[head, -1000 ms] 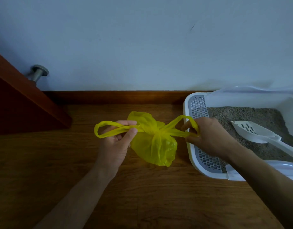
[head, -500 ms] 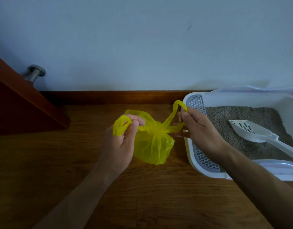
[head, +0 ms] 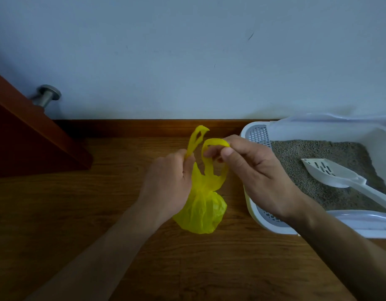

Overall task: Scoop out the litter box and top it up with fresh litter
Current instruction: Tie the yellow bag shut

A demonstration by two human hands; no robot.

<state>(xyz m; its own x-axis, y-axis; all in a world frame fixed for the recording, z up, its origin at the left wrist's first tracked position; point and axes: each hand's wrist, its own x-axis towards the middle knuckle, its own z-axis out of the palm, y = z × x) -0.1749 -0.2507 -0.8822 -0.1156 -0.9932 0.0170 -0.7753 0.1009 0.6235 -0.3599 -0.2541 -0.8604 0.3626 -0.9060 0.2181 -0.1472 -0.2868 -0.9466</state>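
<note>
Head view — both hands (head: 168,183) pinch yellow bag (head: 201,210) handles.

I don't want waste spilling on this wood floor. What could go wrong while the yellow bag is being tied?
The yellow bag looks thin; the left hand and right hand pulling its handles could tear it. A loose knot might leak. The scoop lying in the litter box could get buried when topping up.

The bag (head: 201,210) sits on the floor (head: 209,268) left of the litter box (head: 245,132), scoop (head: 331,173) lying in it
</note>
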